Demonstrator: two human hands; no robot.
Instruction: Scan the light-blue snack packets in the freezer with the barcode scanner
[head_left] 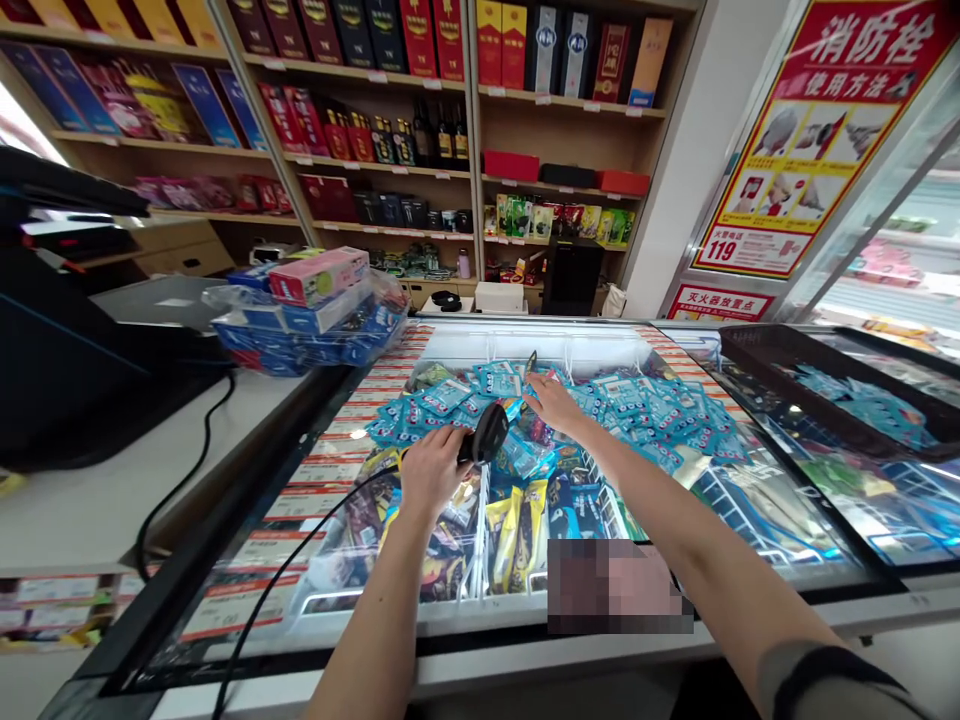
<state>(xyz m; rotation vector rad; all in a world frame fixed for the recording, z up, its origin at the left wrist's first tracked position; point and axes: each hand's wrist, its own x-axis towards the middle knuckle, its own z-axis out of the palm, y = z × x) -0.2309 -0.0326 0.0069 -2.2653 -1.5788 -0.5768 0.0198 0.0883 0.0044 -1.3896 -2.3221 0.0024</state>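
Note:
My left hand (433, 465) is closed around the handle of a black corded barcode scanner (491, 433). Its head points to the right, over the chest freezer's glass top (352, 560). Farther forward, my right hand (553, 402) has its fingers drawn together among the blue packets (634, 405). A thin dark sliver (532, 362) stands up at its fingertips; what it is cannot be made out. Many small blue packets lie across the freezer to both sides of the hands. Below them, yellow wrappers (517, 530) and other wrapped goods fill white wire baskets (480, 560).
Blue boxes in clear plastic (307, 320) stand at the left, beside a dark checkout machine (75, 330). The scanner's cable (292, 560) runs down the left side. A brown tray (780, 365) with blue packets stands right. Shelves (375, 75) line the back. A blurred patch covers the front edge.

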